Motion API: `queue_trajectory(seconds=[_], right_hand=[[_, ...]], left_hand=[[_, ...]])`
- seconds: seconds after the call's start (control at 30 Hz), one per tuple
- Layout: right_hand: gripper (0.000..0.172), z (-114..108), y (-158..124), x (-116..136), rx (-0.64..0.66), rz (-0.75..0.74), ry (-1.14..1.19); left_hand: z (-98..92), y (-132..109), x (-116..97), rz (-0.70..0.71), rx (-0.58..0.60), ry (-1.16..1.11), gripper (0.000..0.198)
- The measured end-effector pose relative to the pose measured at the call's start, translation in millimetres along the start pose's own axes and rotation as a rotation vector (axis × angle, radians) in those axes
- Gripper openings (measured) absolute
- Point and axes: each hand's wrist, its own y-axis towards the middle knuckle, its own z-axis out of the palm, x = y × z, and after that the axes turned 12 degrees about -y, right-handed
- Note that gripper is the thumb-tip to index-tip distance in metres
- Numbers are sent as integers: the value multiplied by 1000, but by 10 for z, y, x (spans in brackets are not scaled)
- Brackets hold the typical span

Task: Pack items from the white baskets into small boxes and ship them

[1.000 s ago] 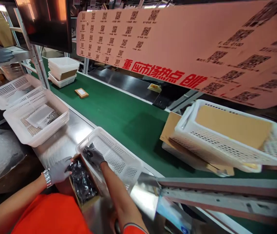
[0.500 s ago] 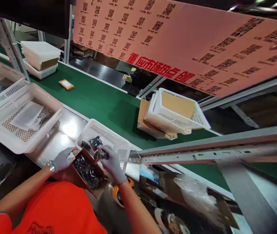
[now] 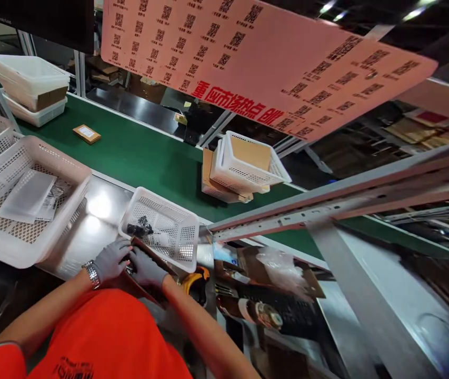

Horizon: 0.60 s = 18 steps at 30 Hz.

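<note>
Big white basket [image 3: 22,257] with flat bags sits far left. Gloved left hand [image 3: 110,259], fingers curled, grips the cardboard box [image 3: 156,258] rim. Right hand [image 3: 146,268] lies half-closed on the box, grip unclear. Box touches small basket [image 3: 188,245] holding black packets [image 3: 139,229].

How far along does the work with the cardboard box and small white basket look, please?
Done: a black packet lies in the small white basket. In hand: left hand and right hand are on the cardboard box. Left: the box's contents are hidden, so I cannot tell.
</note>
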Motion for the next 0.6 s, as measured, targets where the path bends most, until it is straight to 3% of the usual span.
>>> queue_trajectory(seconds=[0.13,0.3,0.47,0.6], right_hand=[[98,-273,-379,-59,47,-62,143],[96,-377,-812,-49,-132,-67,12],[77,-187,-892,-168,-270,-18,-165],[82,104,-650,-259,-451,65,-247]], left_hand=[[-62,12,-68,48,9,90,58],[-95,5,-207,68,75,157,51],[-31,18,-479,81,177,183,59],[148,161,-668,-106,139,229,77]])
